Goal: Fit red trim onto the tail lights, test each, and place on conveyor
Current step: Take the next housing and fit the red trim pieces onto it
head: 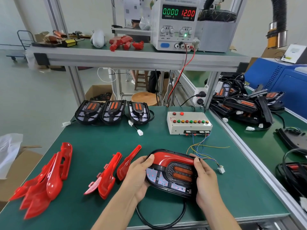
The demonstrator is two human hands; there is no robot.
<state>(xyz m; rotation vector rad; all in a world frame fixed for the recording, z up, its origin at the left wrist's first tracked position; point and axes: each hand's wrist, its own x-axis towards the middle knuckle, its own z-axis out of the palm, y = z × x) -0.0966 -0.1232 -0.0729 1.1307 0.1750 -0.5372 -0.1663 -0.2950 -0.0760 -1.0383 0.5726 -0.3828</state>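
1. A heap of red trim pieces (44, 178) lies at the left of the green table (93, 140).
2. Two more red trims (106, 176) lie just left of the hands.
3. The left hand (138, 175) grips the tail light (172, 173) at its left end, thumb on the fitted red trim (172, 159).
4. The right hand (205, 179) grips its right end, thumb on top.
5. Three untrimmed tail lights (113, 112) stand at the table's far edge; the white test box (188, 122) sits far right.
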